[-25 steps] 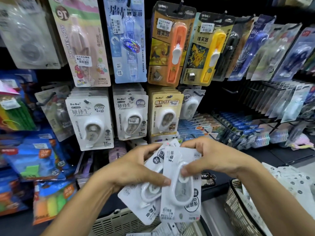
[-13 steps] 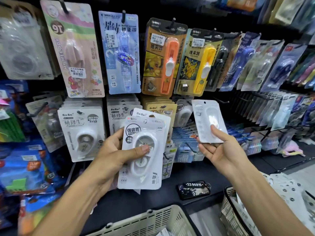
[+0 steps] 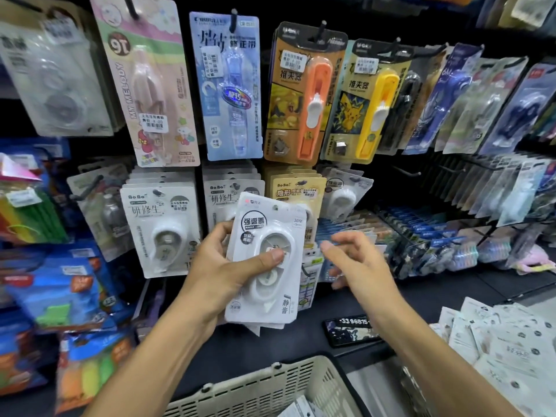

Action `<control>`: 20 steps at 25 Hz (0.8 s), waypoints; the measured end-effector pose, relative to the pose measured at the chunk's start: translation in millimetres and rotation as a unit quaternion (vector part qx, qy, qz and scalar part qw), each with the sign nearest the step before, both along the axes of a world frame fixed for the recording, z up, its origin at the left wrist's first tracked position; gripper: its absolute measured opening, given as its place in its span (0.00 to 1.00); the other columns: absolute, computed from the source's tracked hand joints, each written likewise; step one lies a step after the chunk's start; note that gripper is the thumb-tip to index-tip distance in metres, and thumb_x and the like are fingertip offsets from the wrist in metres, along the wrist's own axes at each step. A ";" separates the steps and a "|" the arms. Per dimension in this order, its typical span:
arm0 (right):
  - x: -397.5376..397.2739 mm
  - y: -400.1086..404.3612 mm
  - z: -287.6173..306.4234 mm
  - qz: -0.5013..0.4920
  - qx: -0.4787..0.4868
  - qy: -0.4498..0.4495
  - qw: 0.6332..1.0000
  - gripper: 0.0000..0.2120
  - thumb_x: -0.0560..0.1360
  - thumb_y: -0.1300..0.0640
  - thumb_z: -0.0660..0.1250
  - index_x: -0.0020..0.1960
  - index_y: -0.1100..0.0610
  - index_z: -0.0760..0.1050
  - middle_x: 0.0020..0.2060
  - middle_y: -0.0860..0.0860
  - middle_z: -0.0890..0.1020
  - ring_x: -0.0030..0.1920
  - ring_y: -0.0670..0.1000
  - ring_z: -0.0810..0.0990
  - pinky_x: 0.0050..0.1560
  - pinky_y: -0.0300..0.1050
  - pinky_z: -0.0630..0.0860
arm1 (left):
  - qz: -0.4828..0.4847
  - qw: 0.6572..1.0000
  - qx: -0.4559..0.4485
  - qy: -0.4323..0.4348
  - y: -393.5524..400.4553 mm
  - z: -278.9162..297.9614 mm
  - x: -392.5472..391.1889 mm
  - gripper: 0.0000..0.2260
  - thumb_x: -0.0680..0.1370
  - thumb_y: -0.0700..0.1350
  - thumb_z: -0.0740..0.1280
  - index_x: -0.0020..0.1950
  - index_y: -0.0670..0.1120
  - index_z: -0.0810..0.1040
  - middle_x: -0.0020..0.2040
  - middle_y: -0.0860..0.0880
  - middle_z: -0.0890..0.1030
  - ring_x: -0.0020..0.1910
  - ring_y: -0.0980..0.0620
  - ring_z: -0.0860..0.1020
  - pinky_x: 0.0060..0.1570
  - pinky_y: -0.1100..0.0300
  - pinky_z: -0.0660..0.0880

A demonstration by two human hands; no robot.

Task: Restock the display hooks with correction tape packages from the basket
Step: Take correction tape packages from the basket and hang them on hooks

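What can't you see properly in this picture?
- How many packages the left hand holds: the front package hides those behind it.
- The right hand: motion blur smears its fingertips.
- The basket: the bottom edge cuts it off.
- The price labels: too small to read.
- The left-side packets: blurred.

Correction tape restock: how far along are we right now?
Partly done. The lower hooks already carry full rows, like the white BoBo packs. In hand: the left hand grips a small stack of correction tape packages; the right hand is empty. Left: that stack, plus more in the basket.
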State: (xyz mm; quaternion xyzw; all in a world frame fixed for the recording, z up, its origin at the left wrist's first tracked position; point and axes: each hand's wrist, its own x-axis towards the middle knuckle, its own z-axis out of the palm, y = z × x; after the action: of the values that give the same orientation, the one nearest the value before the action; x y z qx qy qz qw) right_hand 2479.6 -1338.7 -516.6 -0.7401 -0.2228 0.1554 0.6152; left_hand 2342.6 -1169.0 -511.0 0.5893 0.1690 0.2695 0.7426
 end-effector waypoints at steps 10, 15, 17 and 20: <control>0.7 -3.2 18.8 -0.005 0.186 0.139 0.973 0.17 0.71 0.56 0.73 0.58 0.59 0.78 0.48 0.56 0.87 0.38 0.53 0.86 0.25 0.44 0.78 | -0.051 0.995 -0.066 -0.051 4.1 -1.5 3.3 0.21 0.65 0.39 0.79 0.58 0.46 0.84 0.55 0.41 0.87 0.49 0.44 0.87 0.40 0.56 0.83; 53.4 -27.6 14.8 -0.144 0.111 0.073 0.981 0.09 0.80 0.63 0.65 0.59 0.59 0.78 0.40 0.56 0.84 0.24 0.51 0.78 0.21 0.42 0.72 | -0.019 0.996 -0.068 -0.060 12.4 0.7 3.3 0.23 0.68 0.37 0.75 0.63 0.43 0.80 0.54 0.42 0.87 0.47 0.45 0.87 0.37 0.57 0.83; 58.8 -31.8 12.0 -0.118 0.076 0.050 0.989 0.08 0.80 0.65 0.64 0.56 0.58 0.79 0.33 0.54 0.84 0.21 0.50 0.75 0.19 0.40 0.70 | -0.016 0.995 -0.070 -0.063 12.9 -0.1 4.7 0.23 0.68 0.37 0.75 0.62 0.42 0.80 0.54 0.41 0.87 0.46 0.45 0.87 0.36 0.57 0.83; 63.9 -45.0 13.8 -0.070 0.011 0.003 0.997 0.07 0.80 0.65 0.64 0.53 0.57 0.78 0.33 0.53 0.85 0.22 0.50 0.76 0.19 0.40 0.69 | -0.017 0.995 -0.075 -0.066 12.5 0.5 7.4 0.23 0.67 0.37 0.74 0.62 0.42 0.80 0.53 0.41 0.87 0.45 0.45 0.87 0.36 0.56 0.83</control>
State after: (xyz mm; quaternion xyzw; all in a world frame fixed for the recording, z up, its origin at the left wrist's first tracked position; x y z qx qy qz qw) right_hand 2543.6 -1383.7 -502.7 -0.7466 -0.1699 0.1119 0.6334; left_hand 2350.1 -1156.5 -510.5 0.5160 0.1297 0.2819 0.7984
